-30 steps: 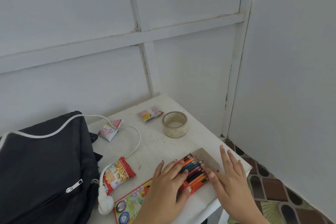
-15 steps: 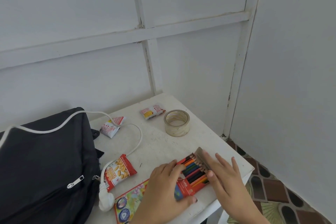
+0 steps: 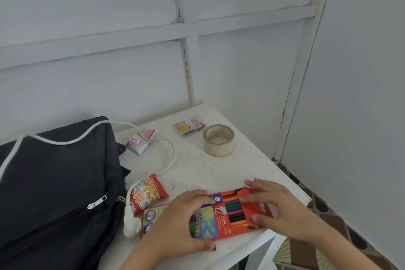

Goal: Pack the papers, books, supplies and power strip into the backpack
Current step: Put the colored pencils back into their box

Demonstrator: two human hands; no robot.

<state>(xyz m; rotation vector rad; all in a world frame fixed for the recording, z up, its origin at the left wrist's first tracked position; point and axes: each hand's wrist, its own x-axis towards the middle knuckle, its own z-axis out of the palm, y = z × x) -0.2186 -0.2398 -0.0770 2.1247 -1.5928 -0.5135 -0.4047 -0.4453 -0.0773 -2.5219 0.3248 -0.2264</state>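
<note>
We are noting: the pencil box is lying along the worktop's near edge, toward its right corner. Left grip is curling round the box, holding it; right grip, fingers straight and wide, is pressing the flap.

Left hand clamped, right hand flat

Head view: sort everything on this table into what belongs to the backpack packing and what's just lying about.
For the job: black backpack; box of coloured pencils, gripped by the left hand, its flap under the right hand; white power cord; roll of clear tape.

Lying about, not named in the task: peanut snack packet; small sachet by the backpack; small sachet beside the tape.
</note>
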